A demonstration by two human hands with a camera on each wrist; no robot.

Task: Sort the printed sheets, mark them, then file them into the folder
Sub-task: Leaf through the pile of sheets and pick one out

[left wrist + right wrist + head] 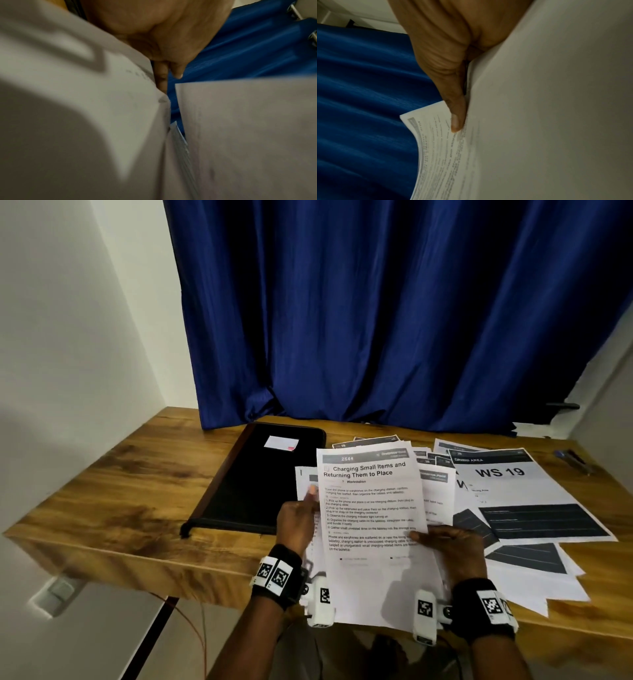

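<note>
Gripping printed sheet [371,508], left hand [297,523], right hand [452,549]

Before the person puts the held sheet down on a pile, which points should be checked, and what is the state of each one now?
1. Right hand pinches the held sheet: ok.
2. Left hand holds its left edge: ok.
3. Heading readable for sorting: ok.
4. Loose sheets already in separate piles: not ok, they overlap.
5. Black folder open for filing: not ok, closed.
6. Pens within reach: cannot tell.
</note>
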